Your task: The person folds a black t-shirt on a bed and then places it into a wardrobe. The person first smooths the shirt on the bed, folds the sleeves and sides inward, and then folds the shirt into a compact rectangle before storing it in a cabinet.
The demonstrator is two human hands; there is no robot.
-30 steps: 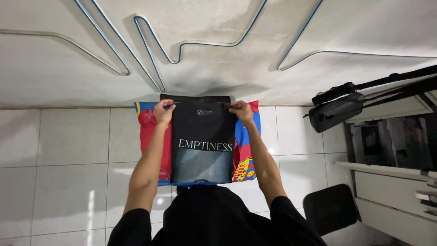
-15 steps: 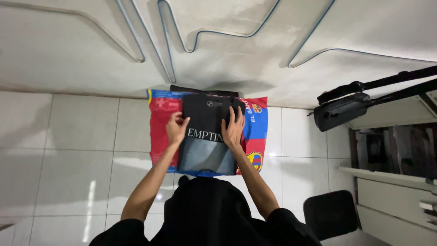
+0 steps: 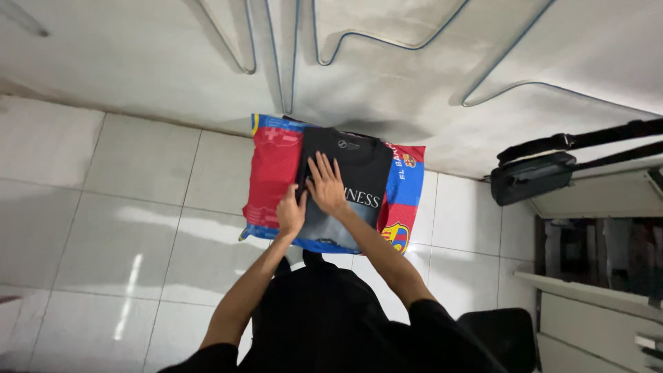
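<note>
Much of the red and blue cloth [image 3: 273,176] is hidden: a folded black shirt [image 3: 359,173] lies on top of its middle, so only its left part, a strip on the right and a thin edge at the bottom show. The lower part of the black shirt is covered in turn by the person's forearms and hands, and its white print is cut off by the right hand. The person's own body, dressed in black, fills the bottom of the view and hides the floor below the cloth.

The left hand [image 3: 291,213] rests at the shirt's left edge with fingers curled; it is probably pinching the fold there, though the fingertips cannot be made out. The right hand [image 3: 326,186] lies flat on the shirt, fingers spread wide, gripping nothing.

By count: two hands, one black shirt, one red and blue cloth beneath it, both on the white tiled floor [image 3: 103,207] just beside the pale wall. At right, one dark bag [image 3: 532,178] with a strap sits apart, and a dark seat [image 3: 507,335] is cut off by the lower edge.
</note>
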